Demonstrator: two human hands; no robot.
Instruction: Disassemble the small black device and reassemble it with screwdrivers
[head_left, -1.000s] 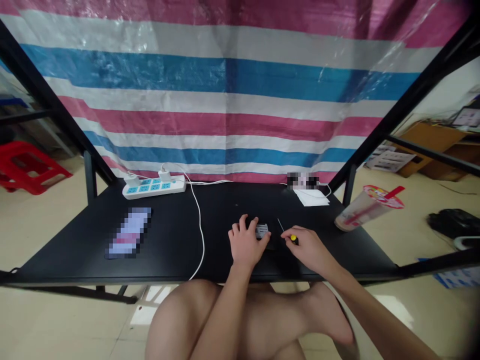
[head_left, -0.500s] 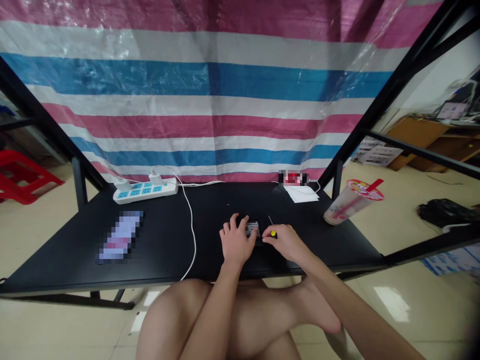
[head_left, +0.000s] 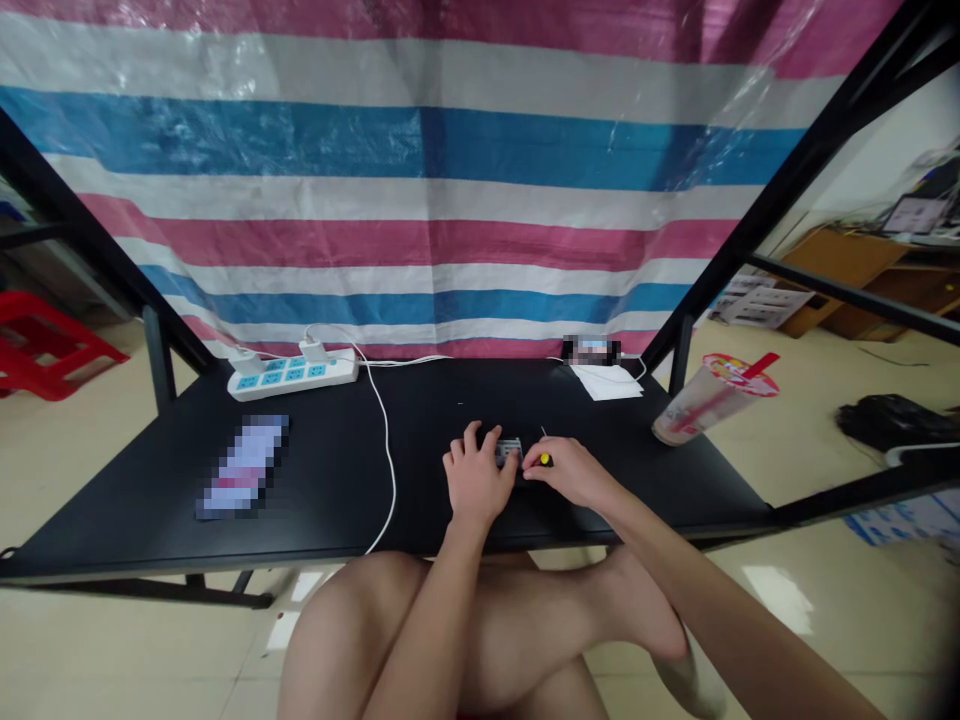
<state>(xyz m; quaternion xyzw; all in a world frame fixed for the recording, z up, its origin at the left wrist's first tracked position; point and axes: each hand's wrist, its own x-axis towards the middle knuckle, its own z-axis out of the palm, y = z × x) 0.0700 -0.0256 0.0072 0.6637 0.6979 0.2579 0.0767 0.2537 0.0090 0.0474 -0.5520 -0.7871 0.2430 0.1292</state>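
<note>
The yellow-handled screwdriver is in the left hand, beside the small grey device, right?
No, the head view shows the yellow-handled screwdriver in the right hand, not the left; it is beside the small grey device, which the left hand is on.

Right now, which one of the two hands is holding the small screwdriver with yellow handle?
The right hand holds the yellow-handled screwdriver in its fingertips; the left hand has no tool and rests on the small grey object.

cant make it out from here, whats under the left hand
The left hand rests over a small dark object on the black table, with a small silver-grey part showing beyond its fingers. The palm covers whatever lies directly beneath it.
</note>
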